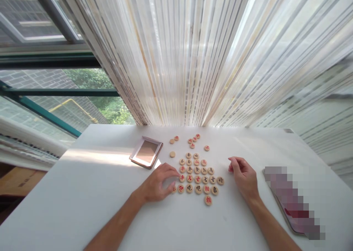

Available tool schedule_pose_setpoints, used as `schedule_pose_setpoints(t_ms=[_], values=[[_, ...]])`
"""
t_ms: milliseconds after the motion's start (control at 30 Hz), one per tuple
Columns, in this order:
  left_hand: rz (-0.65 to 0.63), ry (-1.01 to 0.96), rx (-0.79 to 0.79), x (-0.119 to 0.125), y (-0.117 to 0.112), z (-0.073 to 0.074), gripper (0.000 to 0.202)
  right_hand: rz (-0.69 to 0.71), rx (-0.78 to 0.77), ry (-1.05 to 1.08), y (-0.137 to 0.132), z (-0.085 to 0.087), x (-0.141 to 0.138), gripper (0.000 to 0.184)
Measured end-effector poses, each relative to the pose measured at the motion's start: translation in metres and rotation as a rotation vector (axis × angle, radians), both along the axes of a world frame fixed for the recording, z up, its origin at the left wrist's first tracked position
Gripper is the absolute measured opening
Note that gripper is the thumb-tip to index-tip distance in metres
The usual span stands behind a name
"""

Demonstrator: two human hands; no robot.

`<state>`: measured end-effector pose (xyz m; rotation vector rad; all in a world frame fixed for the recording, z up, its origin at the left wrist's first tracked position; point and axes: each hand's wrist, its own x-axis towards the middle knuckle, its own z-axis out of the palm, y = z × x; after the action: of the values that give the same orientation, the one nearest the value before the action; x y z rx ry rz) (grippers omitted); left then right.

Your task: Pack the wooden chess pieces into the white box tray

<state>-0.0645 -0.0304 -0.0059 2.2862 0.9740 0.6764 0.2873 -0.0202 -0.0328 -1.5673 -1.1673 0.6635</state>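
Round wooden Chinese chess pieces (197, 179) with red or black characters lie in rough rows on the white table. My left hand (160, 183) is at the left end of these rows, thumb and index finger apart. Its index fingertip reaches a red-marked piece (182, 178), and its thumb partly covers another red piece (173, 189). Whether it presses on them I cannot tell. To the right of the rows, apart from the pieces, rests my right hand (244, 175) with fingers curled in and nothing visible in them. A lone red piece (208, 200) sits below the rows.
An open shallow box (146, 152) stands left of the pieces. Farther back lie several scattered pieces (192, 146), including a blank-faced one (172, 154). A blurred-out flat object (296, 207) lies at right. A striped curtain (176, 60) hangs behind the table (91, 192).
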Motion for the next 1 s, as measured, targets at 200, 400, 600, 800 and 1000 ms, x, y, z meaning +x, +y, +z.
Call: schedule_pose_setpoints(t_ms=[200,400,600,800,1000], values=[[0.000,0.006,-0.150,-0.011,-0.006,0.005,0.051,0.000,-0.004,-0.010,0.000,0.001,0.000,0.032],[0.011,0.020,-0.141,-0.012,-0.005,0.002,0.032,-0.006,-0.011,-0.020,0.000,0.001,0.000,0.032],[0.063,0.062,-0.013,0.000,-0.007,-0.008,0.039,-0.006,-0.010,-0.025,0.001,0.002,0.000,0.032],[0.075,0.064,0.034,0.004,-0.004,-0.017,0.035,-0.001,-0.014,-0.036,0.000,0.002,0.001,0.033],[0.074,0.068,0.057,0.003,-0.003,-0.019,0.033,0.003,-0.012,-0.037,0.000,0.000,0.001,0.034]])
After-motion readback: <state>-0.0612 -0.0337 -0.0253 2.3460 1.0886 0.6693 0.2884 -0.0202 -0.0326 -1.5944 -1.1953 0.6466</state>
